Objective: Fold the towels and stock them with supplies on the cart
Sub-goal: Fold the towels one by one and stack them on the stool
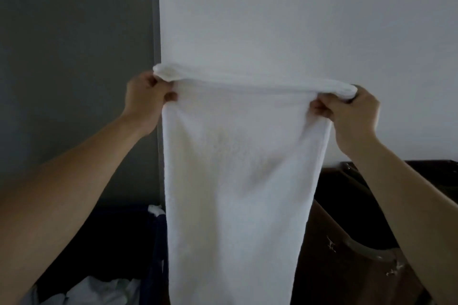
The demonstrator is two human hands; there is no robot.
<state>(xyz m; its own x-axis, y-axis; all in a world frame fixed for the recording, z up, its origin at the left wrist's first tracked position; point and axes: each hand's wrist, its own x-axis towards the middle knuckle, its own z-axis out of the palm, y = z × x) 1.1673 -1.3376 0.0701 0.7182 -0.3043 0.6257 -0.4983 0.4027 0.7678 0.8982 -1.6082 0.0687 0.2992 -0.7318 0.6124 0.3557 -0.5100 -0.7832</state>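
Observation:
A white towel (238, 181) hangs straight down in front of me, held up at chest height and stretched between both hands. My left hand (145, 101) pinches its upper left corner, and my right hand (352, 116) pinches the upper right corner. The top edge is doubled over between the hands. The towel's lower end runs out of the bottom of the frame. It hides most of what stands behind it.
A dark bin (119, 242) at lower left holds crumpled white linen (99, 290). A dark brown cart (352, 230) with a curved grey handle (366, 250) stands at lower right. A white wall (297, 20) and a grey panel (74, 57) are ahead.

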